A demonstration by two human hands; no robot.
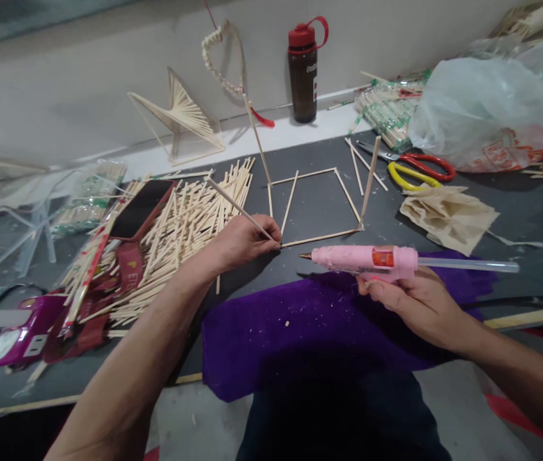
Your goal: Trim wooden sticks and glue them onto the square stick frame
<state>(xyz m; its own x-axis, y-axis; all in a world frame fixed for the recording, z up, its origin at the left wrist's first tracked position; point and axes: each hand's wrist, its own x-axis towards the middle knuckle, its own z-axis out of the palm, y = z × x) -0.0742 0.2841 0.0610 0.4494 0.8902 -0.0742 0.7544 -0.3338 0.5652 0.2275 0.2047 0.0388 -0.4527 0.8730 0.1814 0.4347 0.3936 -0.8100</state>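
Observation:
My left hand (pixel 245 240) pinches a thin wooden stick (pixel 233 203) near its lower end, at the near left corner of a square stick frame (pixel 320 239) lying on the dark table. The held stick leans up and to the left. One stick (pixel 256 137) rises from the frame's far left corner and another (pixel 371 179) from its near right corner. A loose stick (pixel 289 202) lies slanted inside the square. My right hand (pixel 410 301) is wrapped round a pink glue gun (pixel 365 259), whose tip points left, a little right of my left hand and not touching the frame.
Many loose sticks (pixel 189 224) and a phone (pixel 141 208) lie left. A purple cloth (pixel 262 333) covers the near edge. Scissors (pixel 415 169), crumpled paper (pixel 444 214) and a plastic bag (pixel 492 112) are right. Behind stand a bottle (pixel 303 77) and a stick model (pixel 180 121).

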